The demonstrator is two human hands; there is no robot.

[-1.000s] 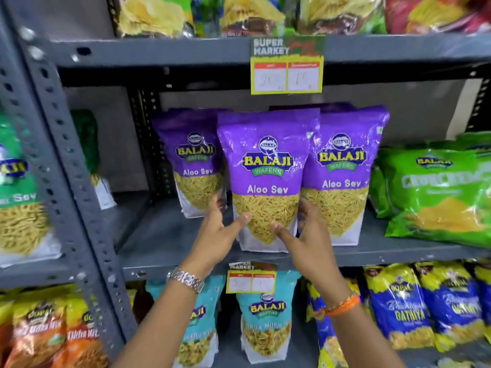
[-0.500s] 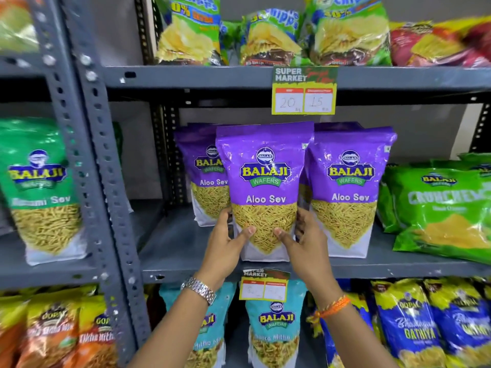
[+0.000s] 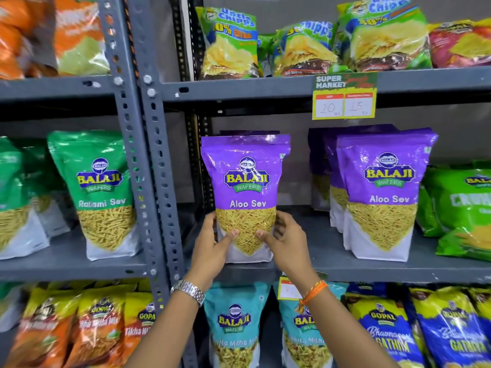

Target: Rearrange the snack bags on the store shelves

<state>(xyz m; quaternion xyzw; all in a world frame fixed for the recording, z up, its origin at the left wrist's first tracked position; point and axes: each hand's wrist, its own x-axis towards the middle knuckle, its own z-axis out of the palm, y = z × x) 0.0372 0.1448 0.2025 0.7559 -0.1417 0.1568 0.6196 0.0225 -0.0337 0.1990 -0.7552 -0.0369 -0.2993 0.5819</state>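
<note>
A purple Aloo Sev bag [image 3: 245, 181] stands upright at the left end of the grey middle shelf [image 3: 332, 264]. My left hand [image 3: 212, 245] grips its lower left side and my right hand [image 3: 285, 241] grips its lower right side, thumbs on the front. Another purple bag stands right behind it, mostly hidden. A second group of purple Aloo Sev bags [image 3: 385, 192] stands further right on the same shelf, with an open gap between.
Green Ratlami Sev bags [image 3: 98, 192] fill the left bay past the perforated upright post [image 3: 156, 166]. Green crunchy-snack bags [image 3: 462, 211] lie at the right. Chips bags [image 3: 231, 43] sit above, teal bags [image 3: 233, 325] and blue Gathiya bags [image 3: 385, 330] below. A price tag [image 3: 344, 98] hangs overhead.
The purple bag in both hands has shifted left along the shelf, away from the right group, opening a gap. The camera view has swung left and up.
</note>
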